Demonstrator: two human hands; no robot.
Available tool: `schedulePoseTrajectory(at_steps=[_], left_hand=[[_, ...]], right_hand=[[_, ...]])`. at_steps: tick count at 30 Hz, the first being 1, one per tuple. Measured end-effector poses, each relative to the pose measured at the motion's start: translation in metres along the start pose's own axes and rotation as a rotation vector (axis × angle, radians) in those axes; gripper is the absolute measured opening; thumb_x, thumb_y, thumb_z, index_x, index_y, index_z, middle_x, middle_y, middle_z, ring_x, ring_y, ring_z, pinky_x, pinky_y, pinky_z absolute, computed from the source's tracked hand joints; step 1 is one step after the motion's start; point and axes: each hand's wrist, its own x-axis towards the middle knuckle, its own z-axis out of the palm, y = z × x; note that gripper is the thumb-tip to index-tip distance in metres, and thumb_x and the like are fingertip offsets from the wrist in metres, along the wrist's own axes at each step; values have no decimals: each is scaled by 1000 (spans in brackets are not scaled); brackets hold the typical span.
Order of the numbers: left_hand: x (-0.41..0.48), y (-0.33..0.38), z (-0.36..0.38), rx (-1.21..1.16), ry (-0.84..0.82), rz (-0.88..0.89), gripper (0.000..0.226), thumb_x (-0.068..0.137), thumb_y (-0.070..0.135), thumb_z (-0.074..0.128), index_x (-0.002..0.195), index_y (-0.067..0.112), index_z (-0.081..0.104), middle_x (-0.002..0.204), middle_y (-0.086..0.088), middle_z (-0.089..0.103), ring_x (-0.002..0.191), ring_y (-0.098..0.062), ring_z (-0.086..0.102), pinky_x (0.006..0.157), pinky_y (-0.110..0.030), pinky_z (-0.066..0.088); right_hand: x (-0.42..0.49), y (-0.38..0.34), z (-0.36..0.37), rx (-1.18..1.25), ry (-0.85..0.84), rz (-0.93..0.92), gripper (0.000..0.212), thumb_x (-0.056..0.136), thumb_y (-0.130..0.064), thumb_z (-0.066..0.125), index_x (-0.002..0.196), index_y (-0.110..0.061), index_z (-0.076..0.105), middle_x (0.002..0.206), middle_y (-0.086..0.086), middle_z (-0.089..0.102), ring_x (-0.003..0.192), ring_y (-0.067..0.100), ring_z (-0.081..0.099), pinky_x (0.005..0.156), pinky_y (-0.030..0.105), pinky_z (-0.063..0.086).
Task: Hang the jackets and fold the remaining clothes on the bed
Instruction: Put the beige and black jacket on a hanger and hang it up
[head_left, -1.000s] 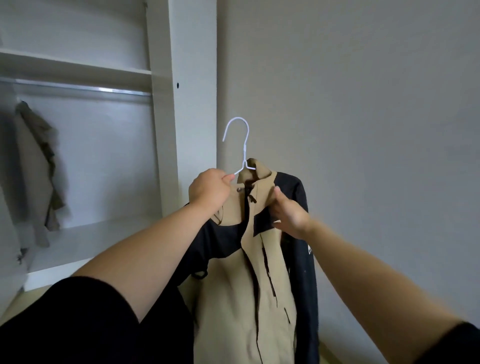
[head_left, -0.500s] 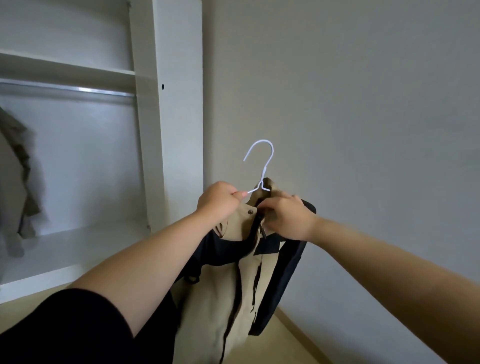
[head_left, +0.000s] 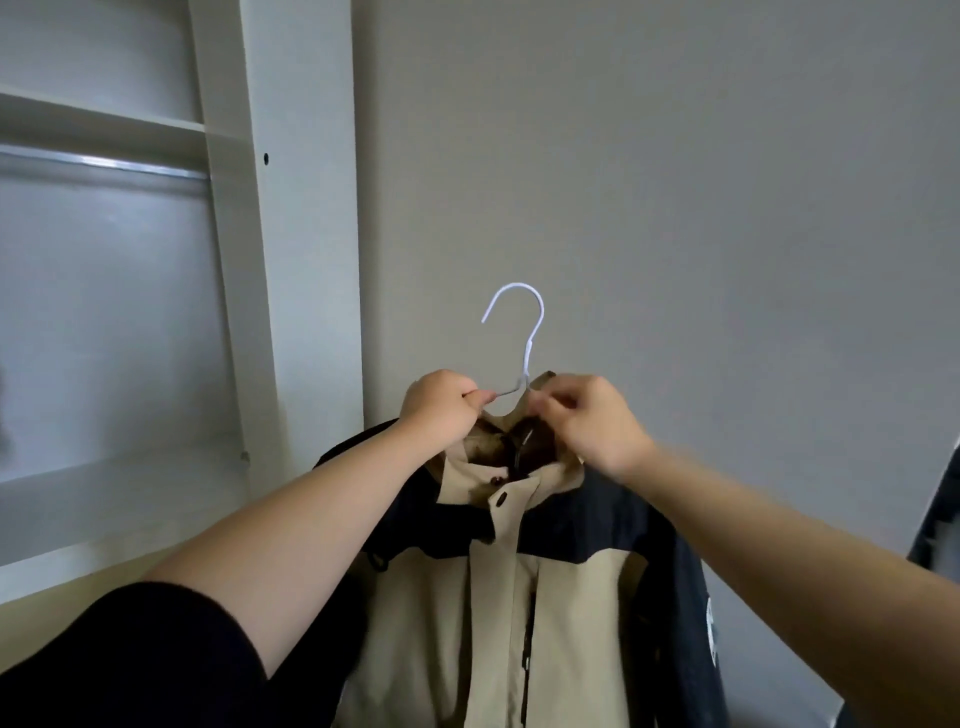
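Head view: jacket (head_left: 498, 597) now sits square on the hanger (head_left: 527, 332), held up in front of the wall (head_left: 675, 208).
Half a second ago it hung twisted, side-on; now its front faces the camera with both dark shoulders spread, so dressing the hanger looks about done and hanging it comes next. The left hand (head_left: 441, 410) grips the hanger's wire arm just below the hook. The right hand (head_left: 592, 421), blurred, pinches the collar beside the hanger's neck. The rail (head_left: 104, 166) lies up and to the left, behind the white wardrobe post (head_left: 291, 260). The jacket's left shoulder is near that post's edge and must pass around it. There is open room under the rail above the shelf (head_left: 104, 499), and the hook opens to the left.
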Motion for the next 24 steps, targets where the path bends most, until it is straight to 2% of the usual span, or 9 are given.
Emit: schedulePoseTrajectory(at_steps=[2,4,7,10,13,17,19,21,24], left_hand=[[0,7,1,-10,-13,70,43,93,34,51,71,-1,64,70,-14,61,67,-24,53,62,-30,40],[0,13,3,-14,-2,126,40,93,31,53,62,7,61,57,-2,54,59,-17,49,54,-26,34],[3,18,8,-23,-8,153,40,91,31,56,53,18,54,49,6,44,52,-10,42,50,-24,28],[1,20,16,-67,-95,145,40,91,32,57,52,22,54,52,5,47,52,-10,44,53,-24,33],[-1,23,12,-171,-231,136,33,91,31,59,60,20,62,57,1,55,52,-11,46,57,-23,37],[12,26,-11,-304,-286,58,26,92,41,54,97,17,65,84,-5,55,66,-13,45,57,-21,36],[16,26,-19,-116,-530,-70,39,90,52,51,108,17,58,86,-1,50,69,-14,43,61,-24,37],[15,26,-19,104,-788,-177,39,89,50,55,102,14,57,86,-1,47,70,-14,43,63,-23,39],[17,24,-15,74,-824,-229,25,88,34,63,79,11,57,64,-1,56,50,-9,53,48,-18,44]], right_hand=[[9,11,-16,18,345,132,20,93,-16,47,85,-7,64,81,1,60,75,16,53,64,27,38],[15,22,-28,6,216,296,26,97,-27,43,95,-8,61,91,2,58,86,18,52,69,26,36],[15,36,-33,-17,-69,415,57,99,-46,33,92,2,63,90,9,59,85,22,53,71,29,37],[9,43,-27,-32,9,388,54,100,-43,31,69,-3,47,71,12,49,73,24,48,61,29,35],[3,50,-17,3,160,382,56,99,-39,35,66,4,47,68,22,52,68,32,51,65,33,41],[-6,51,-8,-89,235,324,55,99,-39,35,53,-9,35,53,6,40,55,23,39,55,31,33],[-10,49,-4,-132,268,288,55,99,-37,36,49,-14,26,46,0,30,48,20,31,50,30,28],[-14,47,-1,-155,289,254,54,98,-35,36,50,-14,24,46,-1,26,47,18,26,49,29,25],[-17,44,-2,-164,270,214,52,98,-34,36,52,-12,30,47,0,28,49,18,27,49,29,26]])
